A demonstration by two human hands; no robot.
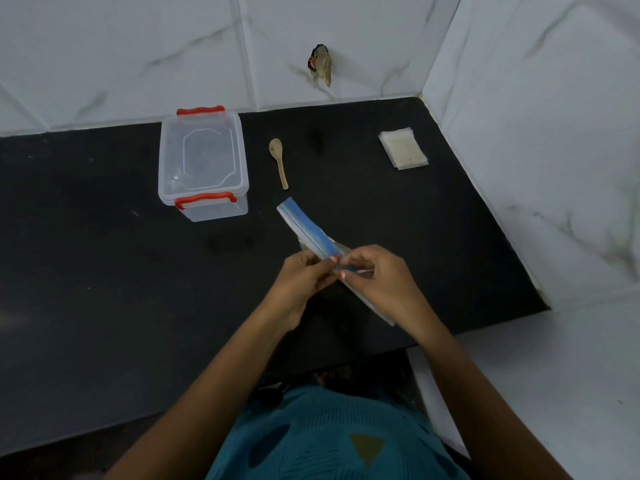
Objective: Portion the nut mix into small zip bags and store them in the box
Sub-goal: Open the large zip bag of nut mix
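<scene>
Over the middle of the black counter [104,271] I hold a large zip bag [304,225] with a blue seal strip, seen edge-on. My left hand [299,285] and my right hand [379,282] both pinch its top edge, fingertips close together at the seal. The bag's contents are hidden from here. A clear plastic box [204,164] with red clips, lid on, stands at the back left. A small wooden spoon [280,162] lies to its right. A stack of small clear zip bags [403,148] lies at the back right.
White marble-patterned tiled walls close the counter at the back and right. A broken patch [320,65] with something stuffed in it marks the back wall. The counter's front edge runs just before my body.
</scene>
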